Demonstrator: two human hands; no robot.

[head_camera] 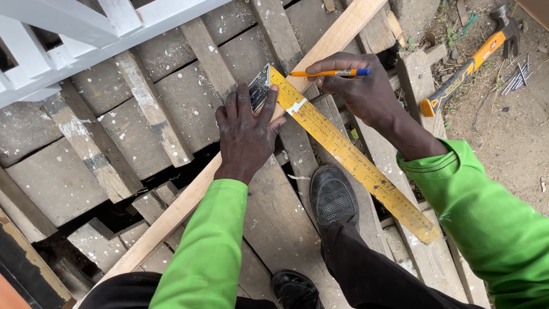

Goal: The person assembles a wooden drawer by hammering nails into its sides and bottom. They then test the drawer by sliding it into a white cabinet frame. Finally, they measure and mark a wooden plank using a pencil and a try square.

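Observation:
My left hand (246, 134) presses flat on the head of a try square (261, 86) against a long pale wooden batten (189, 197) that runs diagonally across the view. The square's yellow blade (357, 160) stretches from the batten toward the lower right. My right hand (357, 86) holds an orange pen with a blue cap (331, 73), its tip at the batten just beside the blade. Both arms wear bright green sleeves.
Paint-spattered weathered boards and pallets (103, 143) lie underneath. My black shoes (333, 197) stand on the boards. A hammer with an orange and black handle (469, 66) and loose nails (517, 77) lie on the dirt at upper right. A white painted frame (68, 34) is at upper left.

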